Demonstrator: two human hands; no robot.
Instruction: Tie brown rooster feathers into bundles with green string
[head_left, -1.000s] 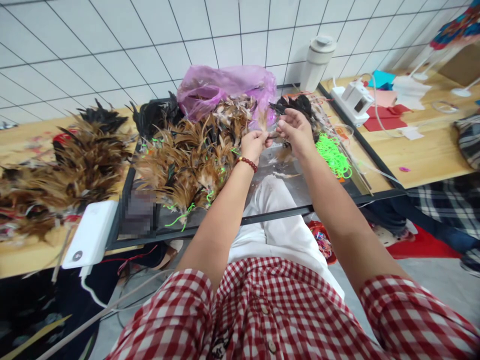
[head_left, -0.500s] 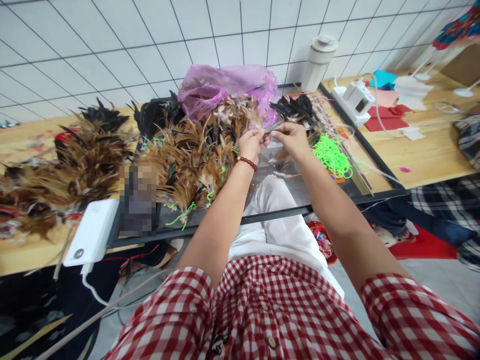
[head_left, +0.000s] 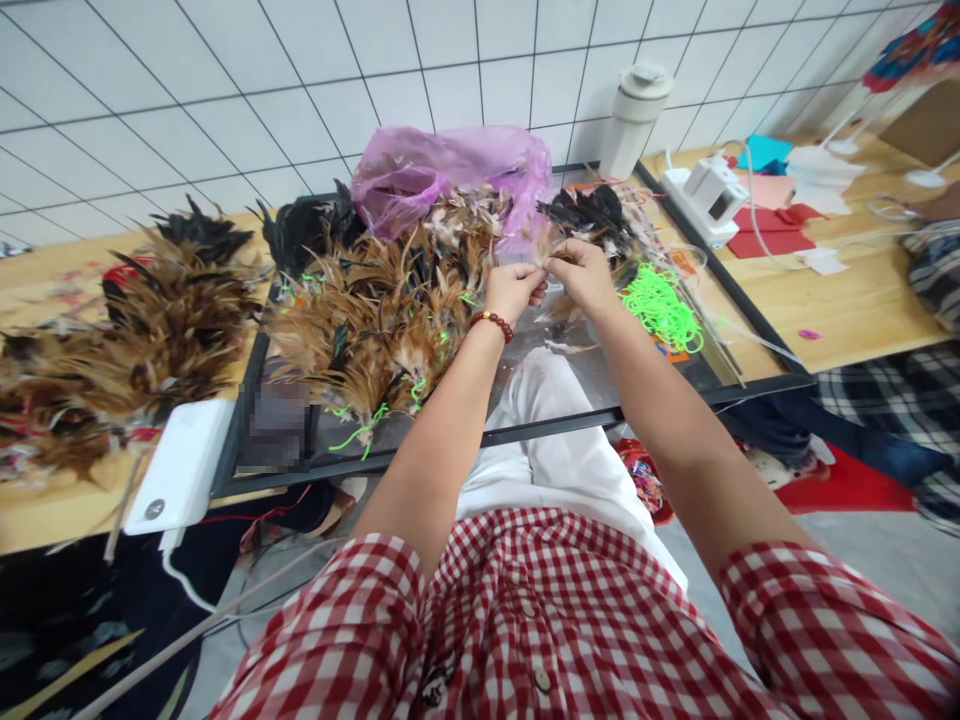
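Note:
My left hand [head_left: 517, 287], with a beaded bracelet at the wrist, is closed in a pinch. My right hand [head_left: 581, 272] pinches at the same spot, so the fingertips meet. A pale brown feather [head_left: 541, 242] stands up from between them, its lower end hidden by the fingers. Left of my hands spreads a heap of brown feathers [head_left: 375, 330] with bits of green cord among them. Behind lies a pink plastic bag [head_left: 442, 160] holding more feathers. Black feathers [head_left: 592, 210] lie just beyond my right hand, and a bundle of green cord [head_left: 664, 308] is beside my right wrist.
A dark-framed transparent panel [head_left: 555, 432] lies under the work, over my knees. At left are a white power bank [head_left: 180, 465] and another feather pile [head_left: 165, 320]. A white bottle [head_left: 636, 120], a power strip [head_left: 709, 200] and red paper [head_left: 772, 232] stand or lie at right.
My hands have drawn closer together, the left moving slightly right. The feather tip now shows further right, above the joined fingertips. The dark thin piece that spanned my fingers is no longer visible.

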